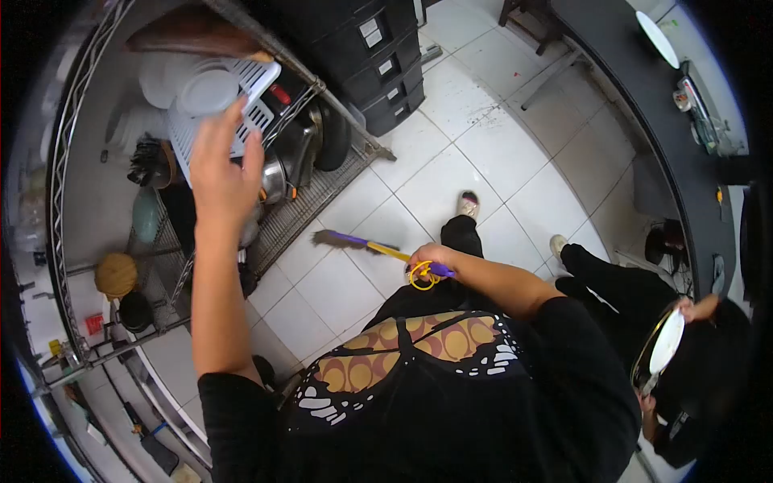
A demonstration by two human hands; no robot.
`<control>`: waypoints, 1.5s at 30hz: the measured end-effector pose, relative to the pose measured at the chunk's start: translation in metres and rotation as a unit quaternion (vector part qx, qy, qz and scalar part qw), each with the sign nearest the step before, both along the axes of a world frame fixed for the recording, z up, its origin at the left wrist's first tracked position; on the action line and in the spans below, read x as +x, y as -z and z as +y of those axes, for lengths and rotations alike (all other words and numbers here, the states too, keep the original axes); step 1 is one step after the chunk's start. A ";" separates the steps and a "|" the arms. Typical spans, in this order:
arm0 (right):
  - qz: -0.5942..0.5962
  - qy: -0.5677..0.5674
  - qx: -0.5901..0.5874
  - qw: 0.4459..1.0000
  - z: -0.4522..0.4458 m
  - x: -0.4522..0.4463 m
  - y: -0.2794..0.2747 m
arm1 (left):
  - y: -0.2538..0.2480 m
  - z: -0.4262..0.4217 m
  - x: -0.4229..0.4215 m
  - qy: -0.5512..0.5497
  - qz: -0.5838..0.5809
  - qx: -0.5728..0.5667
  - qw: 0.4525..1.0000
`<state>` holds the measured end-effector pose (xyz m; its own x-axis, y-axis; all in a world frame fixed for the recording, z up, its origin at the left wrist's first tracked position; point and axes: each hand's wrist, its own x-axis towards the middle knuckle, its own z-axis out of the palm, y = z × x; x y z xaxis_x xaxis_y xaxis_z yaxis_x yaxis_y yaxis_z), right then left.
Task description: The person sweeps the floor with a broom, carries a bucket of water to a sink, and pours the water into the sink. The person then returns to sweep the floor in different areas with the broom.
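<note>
My left hand (pixel 221 165) reaches up over the wire shelf at the left, fingers apart and nothing gripped. Just beyond its fingertips are a round translucent plastic lid (pixel 211 90) and a white slotted rack (pixel 262 76); whether the fingers touch them I cannot tell. Low in front of my body, my right hand (pixel 427 262) is closed around the handle of a long brush (pixel 386 251). Its handle is purple and yellow, its dark bristles point left above the floor tiles, and a yellow cord loop (pixel 420 280) hangs by the hand.
Metal pots (pixel 274 175) and pans stand on the wire shelf (pixel 322 193). Stacked black drawers (pixel 378 60) rise beside it. A dark counter (pixel 636 88) runs along the right. Another person (pixel 692 362) there holds a white plate (pixel 667 342).
</note>
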<state>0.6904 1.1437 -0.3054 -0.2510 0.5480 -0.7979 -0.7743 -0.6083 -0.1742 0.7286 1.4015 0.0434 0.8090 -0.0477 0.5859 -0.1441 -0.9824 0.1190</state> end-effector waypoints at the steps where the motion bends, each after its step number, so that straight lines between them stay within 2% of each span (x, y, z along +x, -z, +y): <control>1: -0.057 0.014 -0.029 0.998 0.003 0.004 0.025 | -0.006 -0.001 0.024 0.003 -0.008 0.031 0.999; 2: -0.082 -0.028 0.043 0.995 -0.004 0.018 0.057 | -0.010 -0.003 0.049 0.026 -0.032 0.079 0.996; 3: -0.273 -0.063 -0.013 0.960 -0.013 0.035 0.068 | -0.010 0.001 0.074 0.038 -0.031 0.132 0.990; 5: -0.289 0.092 0.087 0.949 -0.047 0.090 0.068 | -0.015 0.006 0.121 0.081 -0.003 0.207 0.975; 6: -0.106 0.242 0.073 0.962 -0.062 0.122 0.080 | -0.012 0.009 0.140 0.071 -0.006 0.225 0.972; 7: -0.099 0.264 0.042 0.958 -0.081 0.151 0.109 | -0.007 0.012 0.158 0.062 -0.009 0.244 0.968; 8: -0.192 0.193 -0.022 0.962 -0.095 0.186 0.084 | -0.003 0.015 0.172 0.037 0.004 0.252 0.967; 9: -0.199 0.265 -0.120 0.936 -0.105 0.205 0.084 | 0.003 0.013 0.187 0.026 -0.009 0.240 0.970; 10: -0.255 0.264 -0.166 0.915 -0.114 0.227 0.045 | 0.008 0.011 0.201 0.015 -0.023 0.228 0.973; 11: -0.318 0.191 -0.176 0.912 -0.128 0.245 0.048 | 0.012 0.010 0.215 0.005 -0.037 0.216 0.976; 12: -0.296 0.206 -0.163 0.918 -0.142 0.255 0.037 | 0.013 0.011 0.228 0.008 -0.044 0.230 0.972; 13: -0.321 0.172 -0.166 0.917 -0.151 0.266 0.015 | 0.013 0.005 0.246 -0.001 -0.066 0.234 0.970; 14: -0.322 0.171 -0.137 0.921 -0.171 0.269 0.029 | 0.012 -0.006 0.264 -0.012 -0.089 0.237 0.967; 16: -0.283 0.191 -0.108 0.934 -0.187 0.275 -0.014 | 0.006 -0.013 0.295 -0.048 -0.104 0.278 0.954; 18: -0.193 0.241 -0.079 0.948 -0.205 0.269 -0.023 | 0.009 -0.009 0.329 -0.060 -0.148 0.278 0.947; 19: -0.134 0.231 -0.094 0.959 -0.207 0.273 -0.049 | 0.010 -0.006 0.346 -0.066 -0.171 0.277 0.943; 20: -0.089 0.242 -0.050 0.965 -0.211 0.271 -0.059 | 0.013 0.001 0.359 -0.078 -0.159 0.283 0.942; 21: -0.044 0.228 -0.068 0.970 -0.208 0.278 -0.081 | 0.017 0.002 0.370 -0.099 -0.150 0.274 0.945; 23: -0.019 0.243 -0.064 0.968 -0.200 0.290 -0.090 | 0.028 0.003 0.388 -0.140 -0.127 0.258 0.947; 26: -0.023 0.226 -0.023 0.974 -0.180 0.292 0.002 | 0.045 0.009 0.399 -0.188 -0.086 0.283 0.937; 28: -0.091 0.185 -0.090 0.974 -0.148 0.322 -0.001 | 0.050 0.013 0.402 -0.223 -0.068 0.300 0.925; 29: -0.118 0.201 -0.076 0.970 -0.138 0.323 0.053 | 0.051 0.013 0.403 -0.230 -0.066 0.304 0.922; 30: -0.128 0.205 -0.108 0.964 -0.131 0.340 0.069 | 0.051 0.011 0.404 -0.223 -0.077 0.300 0.924; 31: -0.126 0.238 -0.077 0.960 -0.129 0.355 0.091 | 0.052 0.011 0.405 -0.219 -0.080 0.300 0.925; 34: -0.297 0.151 -0.051 0.941 -0.136 0.406 0.125 | 0.054 0.012 0.406 -0.217 -0.098 0.296 0.925; 36: -0.382 0.144 -0.053 0.911 -0.144 0.433 0.135 | 0.054 0.013 0.405 -0.209 -0.105 0.297 0.926; 37: -0.254 0.232 -0.165 0.924 -0.142 0.449 0.112 | 0.054 0.013 0.405 -0.205 -0.111 0.296 0.926; 39: -0.320 0.197 -0.210 0.902 -0.138 0.468 0.076 | 0.053 0.014 0.406 -0.197 -0.117 0.291 0.929; 41: -0.398 0.150 -0.186 0.886 -0.148 0.481 0.050 | 0.053 0.015 0.404 -0.183 -0.128 0.281 0.933; 43: -0.414 0.081 -0.171 0.890 -0.161 0.482 0.021 | 0.052 0.016 0.402 -0.162 -0.147 0.264 0.939; 45: -0.418 0.069 -0.149 0.894 -0.177 0.466 0.008 | 0.053 0.020 0.398 -0.122 -0.177 0.233 0.948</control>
<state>1.1565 0.9666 -0.3133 0.5538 0.2589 -0.7913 -0.5211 -0.6335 -0.5720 1.1267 1.4216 -0.0092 0.5860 -0.2047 0.7840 0.1441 -0.9258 -0.3494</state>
